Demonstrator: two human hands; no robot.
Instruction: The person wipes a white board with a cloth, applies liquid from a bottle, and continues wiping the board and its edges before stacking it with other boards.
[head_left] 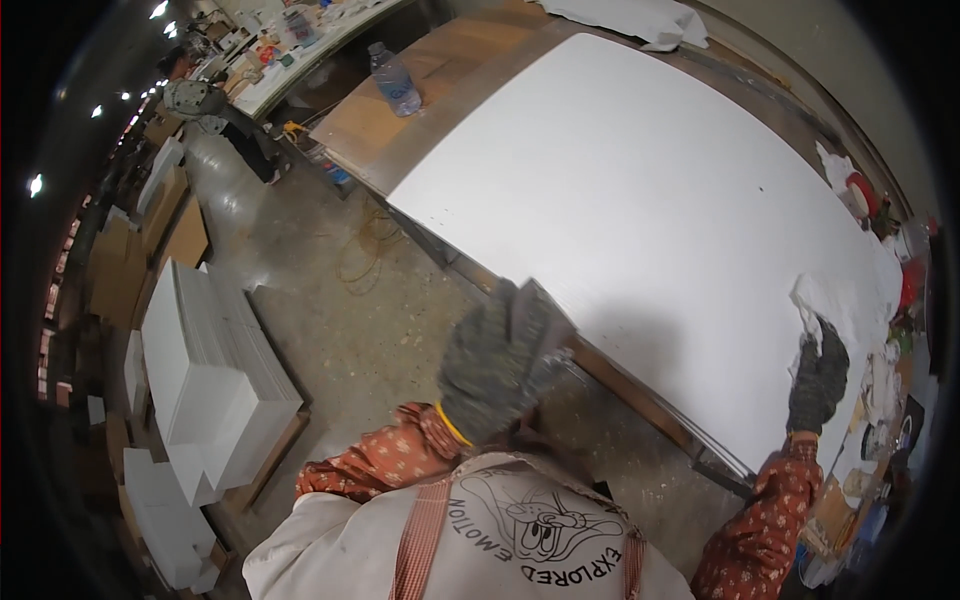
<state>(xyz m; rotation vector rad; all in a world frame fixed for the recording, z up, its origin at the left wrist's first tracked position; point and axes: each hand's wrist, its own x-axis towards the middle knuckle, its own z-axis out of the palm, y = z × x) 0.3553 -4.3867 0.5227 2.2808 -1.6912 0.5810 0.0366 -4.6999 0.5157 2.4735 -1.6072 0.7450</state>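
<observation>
A large white panel (pixel 640 180) lies on a worktable in front of me. My left hand (pixel 492 365), in a dark grey glove, is at the panel's near left edge. Its fingers look closed around a flat, dark greyish piece (pixel 545 318); blur and the glove hide what that is. On the panel's right side, my right hand (pixel 820 378), in a matching glove, grips a crumpled white cloth (pixel 825 300) that lies against the surface. A small dark speck shows on the panel's far right part.
A clear plastic bottle (pixel 395 80) stands on brown board (pixel 440 50) beyond the panel. Stacked white panels (pixel 215 370) stand on the floor at left. Red tape rolls (pixel 862 195) and clutter line the right edge. A person (pixel 215 110) stands by a far bench (pixel 310 60).
</observation>
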